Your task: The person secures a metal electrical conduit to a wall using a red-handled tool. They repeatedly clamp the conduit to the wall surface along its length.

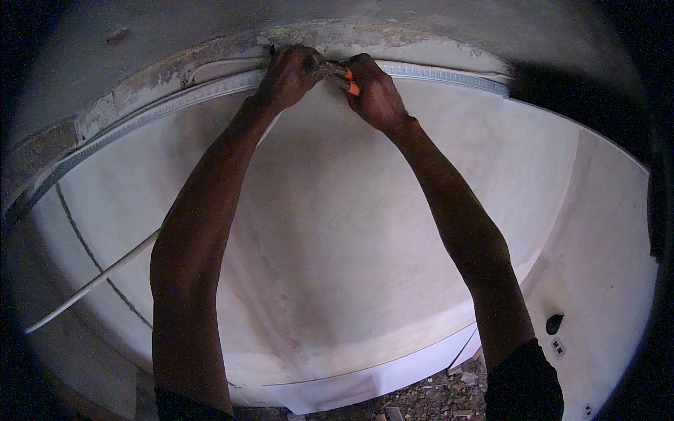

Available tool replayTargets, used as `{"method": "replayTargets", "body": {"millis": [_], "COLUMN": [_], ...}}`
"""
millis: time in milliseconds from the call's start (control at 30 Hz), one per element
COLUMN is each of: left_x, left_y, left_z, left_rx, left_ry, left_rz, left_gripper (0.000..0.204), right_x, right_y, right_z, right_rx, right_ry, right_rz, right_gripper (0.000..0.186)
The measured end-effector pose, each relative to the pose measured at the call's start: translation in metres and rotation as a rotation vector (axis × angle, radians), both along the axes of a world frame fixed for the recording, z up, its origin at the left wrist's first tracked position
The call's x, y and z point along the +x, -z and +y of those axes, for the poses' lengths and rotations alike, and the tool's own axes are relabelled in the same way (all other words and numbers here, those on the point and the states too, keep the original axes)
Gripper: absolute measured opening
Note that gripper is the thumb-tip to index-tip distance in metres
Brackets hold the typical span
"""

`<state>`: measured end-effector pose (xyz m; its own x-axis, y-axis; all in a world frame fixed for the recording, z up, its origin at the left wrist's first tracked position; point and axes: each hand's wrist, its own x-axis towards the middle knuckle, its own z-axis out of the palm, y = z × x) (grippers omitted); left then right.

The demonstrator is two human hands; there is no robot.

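Note:
Both my arms reach up to the top of a pale wall panel (358, 203). My right hand (375, 95) is closed round orange-handled pliers (353, 84), whose metal jaws point left toward my other hand. My left hand (291, 76) is closed on a white cable (95, 284), its fingers beside the jaws. The cable hangs from this hand, passes behind my left forearm and runs out to the lower left. What lies between the jaws is too hidden to tell. Just behind my hands, a perforated metal channel (446, 77) follows the panel's top edge.
Rough, chipped plaster (140, 98) borders the channel under a grey surface. A dark gap (569, 105) lies at the upper right. On the right wall are a black fitting (554, 323) and a small socket-like plate (558, 346). Rubble (435, 396) covers the floor below.

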<state>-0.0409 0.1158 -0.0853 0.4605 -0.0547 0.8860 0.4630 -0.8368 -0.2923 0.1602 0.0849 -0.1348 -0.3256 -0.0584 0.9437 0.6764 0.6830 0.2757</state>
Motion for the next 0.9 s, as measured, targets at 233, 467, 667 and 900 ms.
{"method": "replayTargets", "body": {"millis": [233,467,667,900], "left_x": [-0.009,0.002,0.002,0.006], "left_y": [-0.004,-0.004,-0.003,-0.003], "left_z": [0.017,-0.008,-0.018,-0.019], "left_rx": [0.362,0.184,0.029,0.046], "left_ry": [-0.003,-0.011,-0.067,-0.066], "left_rz": [0.036,-0.026,0.001,0.025], "left_gripper": [0.022,0.016,0.017,0.017], "right_x": [-0.002,-0.010,-0.030,-0.030], "right_y": [-0.006,-0.007,-0.003,-0.022], "right_z": [0.001,0.004,-0.009,0.008], "right_rx": [0.028,0.091,-0.163,-0.933], "right_ry": [0.042,-0.103,-0.161,-0.595], "right_rz": [-0.073,0.090,0.328,0.716], "right_gripper": [0.037,0.019,0.017,0.017]}}
